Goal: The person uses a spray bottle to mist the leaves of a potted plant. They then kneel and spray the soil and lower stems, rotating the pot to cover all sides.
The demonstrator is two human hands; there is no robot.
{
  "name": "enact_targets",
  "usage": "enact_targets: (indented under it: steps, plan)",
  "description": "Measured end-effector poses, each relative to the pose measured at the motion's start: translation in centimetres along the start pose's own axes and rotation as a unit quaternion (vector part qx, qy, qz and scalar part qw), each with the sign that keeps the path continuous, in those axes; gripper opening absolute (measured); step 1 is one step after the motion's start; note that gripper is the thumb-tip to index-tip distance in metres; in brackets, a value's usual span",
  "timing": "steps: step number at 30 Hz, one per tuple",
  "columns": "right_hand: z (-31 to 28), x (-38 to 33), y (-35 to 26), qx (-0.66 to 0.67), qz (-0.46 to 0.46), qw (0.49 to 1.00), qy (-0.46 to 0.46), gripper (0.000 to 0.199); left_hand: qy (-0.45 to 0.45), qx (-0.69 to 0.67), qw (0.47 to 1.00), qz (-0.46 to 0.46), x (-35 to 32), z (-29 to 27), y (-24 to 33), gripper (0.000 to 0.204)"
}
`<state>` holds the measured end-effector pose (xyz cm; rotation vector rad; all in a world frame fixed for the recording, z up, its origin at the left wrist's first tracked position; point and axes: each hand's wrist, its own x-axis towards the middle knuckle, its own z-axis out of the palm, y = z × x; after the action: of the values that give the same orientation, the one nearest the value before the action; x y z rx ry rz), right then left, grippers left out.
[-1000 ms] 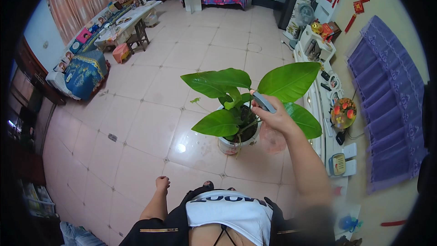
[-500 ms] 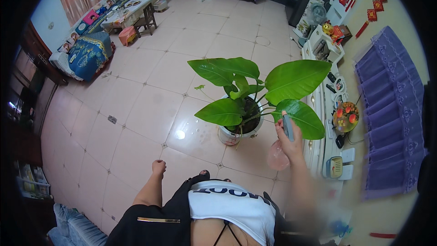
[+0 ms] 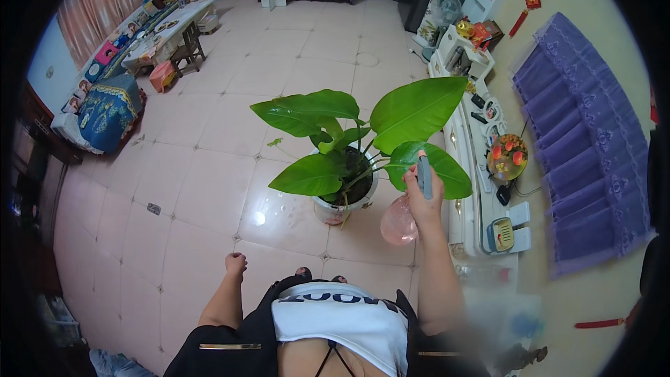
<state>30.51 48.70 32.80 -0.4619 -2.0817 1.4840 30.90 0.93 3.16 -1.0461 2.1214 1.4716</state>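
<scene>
My right hand [image 3: 427, 202] is wrapped round the grey top of a spray bottle [image 3: 398, 222] with a rounded, clear pink body. The bottle's head is at the near right leaf of a potted plant [image 3: 417, 115], which has several broad green leaves, some with a wet shine. Dark soil shows inside its white pot [image 3: 331, 212], which stands on the floor ahead of me. Low on the left, clear of the plant, my left hand [image 3: 236, 262] hangs with its fingers curled in and nothing visible in them.
Water drops lie on the tiled floor [image 3: 259, 218] left of the pot. A long white cabinet [image 3: 457, 167] runs along the right wall, bearing a fan, cables and a fruit-patterned round object [image 3: 507, 156]. A small stool [image 3: 162, 76] and a table stand far left.
My view has turned slightly, so the room and plant sit further left in the picture. The spray bottle remains in my right hand beside the same leaf; my left hand is still curled.
</scene>
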Motion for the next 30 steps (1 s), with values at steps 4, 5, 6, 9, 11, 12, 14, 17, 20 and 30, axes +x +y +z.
enact_targets:
  steps: [4,5,6,9,11,12,14,17,20,30]
  plan:
    - [-0.2,1.0,0.0,0.014,0.013,1.000,0.024,0.012,0.015,-0.012,1.000,-0.009,0.2,-0.5,-1.1,0.025]
    - [-0.2,1.1,0.7,0.004,0.013,1.000,0.022,0.010,0.018,-0.007,1.000,-0.014,0.5,-0.7,-1.5,0.025]
    - [0.0,1.3,1.6,-0.006,0.011,1.000,0.021,0.008,0.017,0.000,1.000,-0.019,0.5,-0.9,-1.8,0.025]
    - [0.4,0.5,2.1,-0.026,-0.038,0.999,0.004,0.006,0.017,0.003,0.999,-0.032,0.3,-1.4,-2.4,0.024]
    - [0.8,-0.4,2.0,-0.016,-0.037,0.999,-0.014,0.008,0.019,-0.009,0.999,-0.036,0.1,-1.7,-2.7,0.024]
    - [0.9,-0.7,2.0,-0.001,-0.014,1.000,-0.024,0.010,0.020,-0.008,0.999,-0.035,0.3,-1.9,-3.2,0.024]
    - [1.4,-1.4,2.8,-0.005,-0.015,1.000,-0.027,0.012,0.018,-0.003,0.999,-0.032,1.1,-1.9,-4.1,0.024]
    - [2.7,-2.5,4.0,-0.042,-0.070,0.996,-0.032,0.014,0.018,-0.041,0.999,-0.029,1.3,-1.9,-3.8,0.022]
    - [4.2,-4.4,3.7,0.013,-0.069,0.997,-0.032,0.014,0.010,-0.034,0.999,-0.019,1.1,-2.1,-3.7,0.023]
    - [5.7,-6.2,6.4,-0.060,-0.057,0.995,-0.064,0.011,0.007,-0.036,0.999,-0.015,0.9,-3.0,-3.6,0.023]
